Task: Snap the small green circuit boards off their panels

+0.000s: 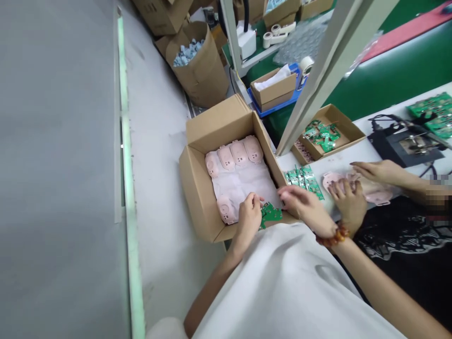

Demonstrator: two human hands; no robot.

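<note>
My left hand [249, 215] is closed in a pinch at the left edge of a green circuit board [271, 213], over the near side of an open cardboard box [197, 195]. Inside the box, several pink plastic shells [239, 153] line the far side of a white sheet [243, 181]. Another pink shell [226, 210] lies at the near left corner. My right hand [305, 207], with a beaded bracelet on its wrist, is just right of the board. Its fingers reach over the box's right edge, slightly apart, and I see nothing held in them.
At right, a co-worker's hands [348, 200] rest on pink shells [379, 195]. Green boards [303, 181] lie on the bench beside a carton of boards [341, 127]. A slanting metal post [318, 80] rises behind the box. A large round bin [203, 75] stands beyond.
</note>
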